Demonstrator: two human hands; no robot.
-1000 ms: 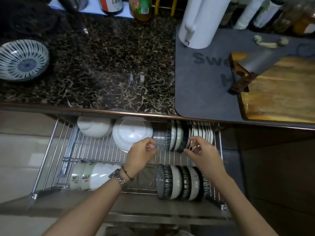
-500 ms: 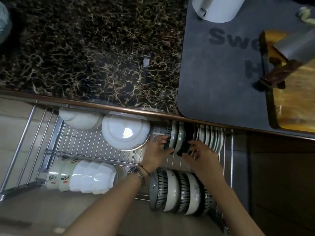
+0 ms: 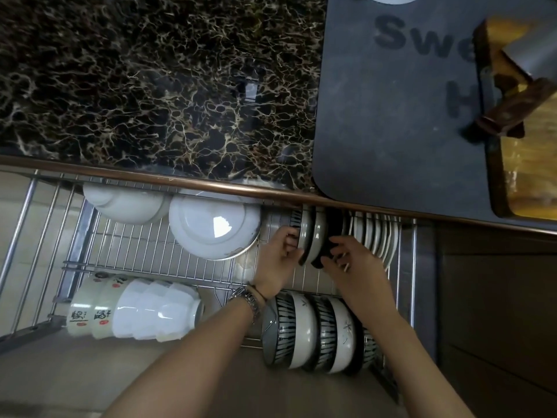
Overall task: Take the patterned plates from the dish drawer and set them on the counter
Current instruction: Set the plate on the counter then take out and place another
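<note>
counter lip (image 3: 211,188) overhanging rear dishes (open wire rack (image 3: 150,248) leftward)

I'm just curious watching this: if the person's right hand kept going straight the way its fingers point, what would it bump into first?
The right hand points up and leftward at the dark plate standing on edge in the rack; its fingertips seem already on it. Past that stands the grey plate, though depth is hard to judge.

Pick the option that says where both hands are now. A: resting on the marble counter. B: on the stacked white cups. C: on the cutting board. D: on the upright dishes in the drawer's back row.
D: the left hand and right hand close on either side of the upright dishes just under the counter edge.
</note>
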